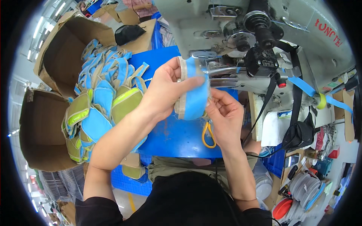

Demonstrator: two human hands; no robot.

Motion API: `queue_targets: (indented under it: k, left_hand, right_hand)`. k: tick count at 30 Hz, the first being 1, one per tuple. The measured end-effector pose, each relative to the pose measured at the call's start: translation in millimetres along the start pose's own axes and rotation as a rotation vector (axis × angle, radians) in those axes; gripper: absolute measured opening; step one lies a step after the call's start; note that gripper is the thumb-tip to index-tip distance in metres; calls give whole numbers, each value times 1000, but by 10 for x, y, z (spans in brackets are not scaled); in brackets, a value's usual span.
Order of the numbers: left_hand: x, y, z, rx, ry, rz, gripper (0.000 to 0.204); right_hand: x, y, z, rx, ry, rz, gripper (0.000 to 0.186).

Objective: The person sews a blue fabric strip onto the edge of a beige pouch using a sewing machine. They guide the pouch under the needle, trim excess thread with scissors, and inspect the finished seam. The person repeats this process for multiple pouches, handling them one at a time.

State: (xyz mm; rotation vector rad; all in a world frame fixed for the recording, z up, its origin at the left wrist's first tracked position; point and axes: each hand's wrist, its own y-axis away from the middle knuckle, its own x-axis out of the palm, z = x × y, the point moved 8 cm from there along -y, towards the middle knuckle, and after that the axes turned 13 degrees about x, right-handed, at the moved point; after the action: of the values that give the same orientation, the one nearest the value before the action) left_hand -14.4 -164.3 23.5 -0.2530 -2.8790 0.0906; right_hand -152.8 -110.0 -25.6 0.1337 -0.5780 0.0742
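Note:
A blue fabric piece with beige edging (195, 103) is held up at the sewing machine's (181, 26) metal working parts. My left hand (162, 90) grips its left side, the thumb lying across the blue face and the fingers behind. My right hand (228, 120) is closed at the lower right edge of the same piece, thumb and index finger pinching it. Just below the piece, a yellow scissor handle (208, 136) rests on the blue table (169, 141); the blades are hidden.
To the left, green and blue sewn pieces (96, 126) lie heaped with blue-and-beige strips (109, 67). Two open cardboard boxes stand there, a lower box (41, 128) and an upper box (54, 56). Blue tape (303, 86) runs past a yellow roller (321, 101) at right.

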Motion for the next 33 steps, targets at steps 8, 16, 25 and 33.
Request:
queue_targets:
  k: [8, 16, 25, 33]
  left_hand:
    - [12, 10, 37, 4, -34, -2, 41]
    - [27, -68, -13, -33, 19, 1, 40]
    - [21, -54, -1, -8, 13, -5, 37]
    - [-10, -56, 16, 31, 5, -34, 42]
  right_hand:
    - [-7, 9, 1, 4, 36, -4, 27]
    - [23, -26, 33, -16, 22, 4, 25]
    - [41, -4, 44, -8, 53, -1, 30]
    - [37, -31, 54, -7, 74, -20, 29]
